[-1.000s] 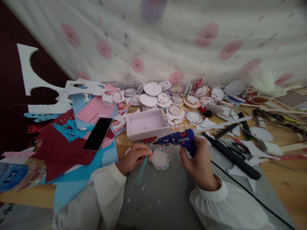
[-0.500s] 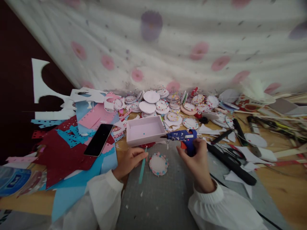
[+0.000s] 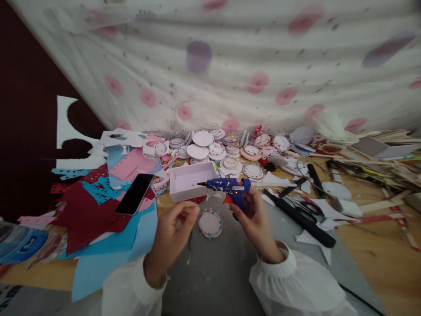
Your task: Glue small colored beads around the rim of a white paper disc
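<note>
My right hand [image 3: 256, 224] is wrapped around the handle of a blue glue gun [image 3: 230, 186]. Its dark nozzle points left, over the front of a white box [image 3: 194, 177], and a small red light glows on its side. My left hand [image 3: 174, 232] is closed in a pinch, thumb against finger. Below it a thin dark sliver shows, apparently the teal strip turned edge-on; most of it is hidden. Between both hands a round white disc edged with small coloured beads [image 3: 211, 223] lies flat on the grey board [image 3: 217, 281].
Stacks of white and beaded discs [image 3: 202, 138] line the back. To the left are a phone [image 3: 134, 194], coloured sheets [image 3: 88, 219] and a plastic bottle [image 3: 26, 241]. On the right lie scissors [image 3: 307, 208], a black rod [image 3: 302, 219] and paper scraps.
My left hand has risen and turned, and the teal strip no longer shows its broad side. The glue gun has shifted left in my right hand. The whole view has shifted slightly.
</note>
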Demonstrator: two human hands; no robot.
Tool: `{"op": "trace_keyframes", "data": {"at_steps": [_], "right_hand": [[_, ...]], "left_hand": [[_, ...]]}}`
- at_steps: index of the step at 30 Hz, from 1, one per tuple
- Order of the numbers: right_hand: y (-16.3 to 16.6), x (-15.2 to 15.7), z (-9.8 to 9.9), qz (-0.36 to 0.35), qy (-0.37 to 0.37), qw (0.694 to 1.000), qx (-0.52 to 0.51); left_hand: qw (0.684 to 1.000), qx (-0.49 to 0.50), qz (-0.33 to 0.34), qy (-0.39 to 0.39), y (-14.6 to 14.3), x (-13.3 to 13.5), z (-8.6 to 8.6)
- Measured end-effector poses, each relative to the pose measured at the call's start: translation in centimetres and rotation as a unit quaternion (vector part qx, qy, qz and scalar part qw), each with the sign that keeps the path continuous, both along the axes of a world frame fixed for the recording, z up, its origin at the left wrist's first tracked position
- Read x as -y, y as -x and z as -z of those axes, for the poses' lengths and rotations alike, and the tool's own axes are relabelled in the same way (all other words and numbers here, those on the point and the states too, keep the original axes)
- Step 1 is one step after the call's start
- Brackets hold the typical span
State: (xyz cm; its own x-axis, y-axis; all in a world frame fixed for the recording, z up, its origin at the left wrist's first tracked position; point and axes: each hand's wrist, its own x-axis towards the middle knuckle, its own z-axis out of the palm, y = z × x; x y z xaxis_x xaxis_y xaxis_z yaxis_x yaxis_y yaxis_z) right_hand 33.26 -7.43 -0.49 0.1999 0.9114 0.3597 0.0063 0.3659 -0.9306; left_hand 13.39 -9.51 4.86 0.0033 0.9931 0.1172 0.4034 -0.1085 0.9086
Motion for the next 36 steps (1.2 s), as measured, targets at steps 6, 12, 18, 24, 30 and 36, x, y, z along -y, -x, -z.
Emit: {"op": "trace_keyframes", "data": {"at_steps": [6,12,18,24,30,36], "right_hand": [[0.7,1.0,-0.5,-0.096,0.011,0.995,-0.034],[-0.5,0.7,-2.0,-0.079,0.016,0.997,-0.004],[-1.6,0.6,-2.8,0.002,-0.01,0.997,-0.078],[-1.1,1.3,-3.0,0.052,-0.027,0.997,-0.04],[-0.9,1.6,-3.3,0.058,-0.035,0.997,-0.031],[-0.8,1.6,-3.0,0.052,-0.031,0.998,-0.036]], "left_hand": [[0.904,0.402,0.065,0.129,-6.4,-0.6,0.6],[0.879,0.458,0.018,0.132,-7.6,-1.8,1.2],[0.878,0.454,0.036,0.145,-7.5,-1.4,1.8],[0.893,0.424,0.037,0.15,-7.6,-1.1,1.5],[0.883,0.441,0.021,0.159,-7.3,-1.1,1.6],[0.857,0.485,0.044,0.165,-7.5,-1.2,1.6]]}}
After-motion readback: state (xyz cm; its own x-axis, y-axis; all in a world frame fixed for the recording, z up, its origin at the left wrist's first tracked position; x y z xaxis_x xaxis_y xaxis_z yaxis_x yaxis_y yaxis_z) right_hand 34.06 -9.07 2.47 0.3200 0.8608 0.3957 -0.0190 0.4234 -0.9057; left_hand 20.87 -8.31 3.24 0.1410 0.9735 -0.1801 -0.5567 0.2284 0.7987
